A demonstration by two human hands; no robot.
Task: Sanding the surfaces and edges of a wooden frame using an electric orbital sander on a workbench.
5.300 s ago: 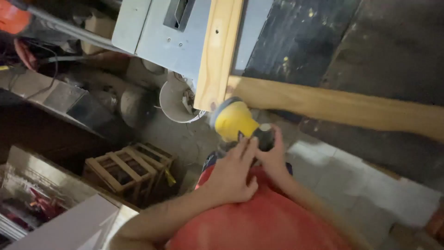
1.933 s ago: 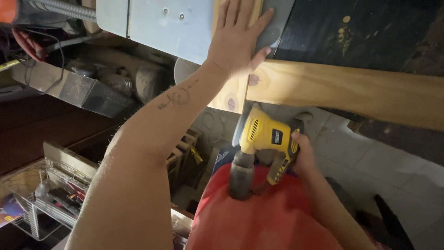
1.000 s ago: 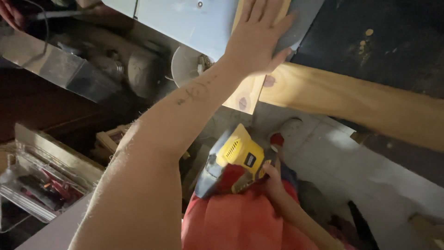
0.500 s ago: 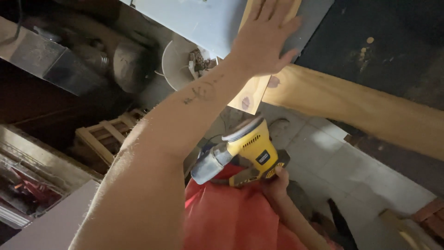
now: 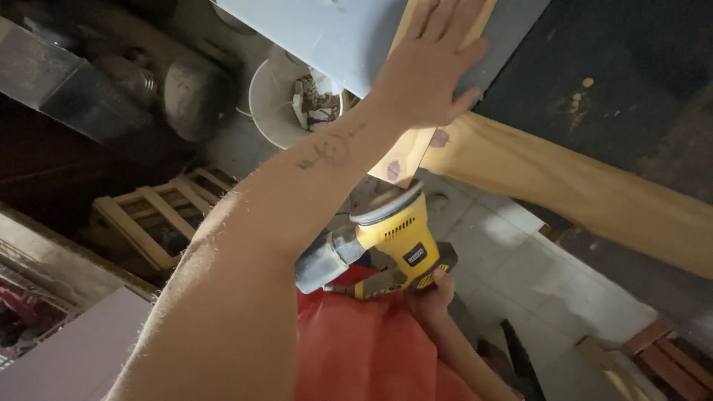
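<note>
Presently catalogued, as I watched through the head camera:

Left hand point(image 5: 434, 63): open, fingers spread, palm pressed flat on a pale wooden board point(image 5: 412, 152) that ran away from me over a grey metal table point(image 5: 327, 33). My forearm crossed the middle of the view, a small ink mark near the wrist.

Right hand point(image 5: 429, 291): closed around the handle of a yellow sander point(image 5: 394, 238), gripping it from below. Only the fingers and part of the wrist showed, above my red garment point(image 5: 356, 349).

Yellow sander: held low, just under the near end of the board, its round pad turned upward and tilted toward that end. I could not tell whether pad and wood touched. A grey dust port stuck out on its left side.

Second plank point(image 5: 587, 193): long, pale, lying crosswise to the right, meeting the board near my left hand, against a dark surface behind.

White bucket point(image 5: 278, 100): on the floor below the table, holding small odds and ends.

Wooden crate point(image 5: 160, 223): slatted, on the floor to the left.

Tiled floor point(image 5: 520, 260): pale, dusty, beneath the sander.
</note>
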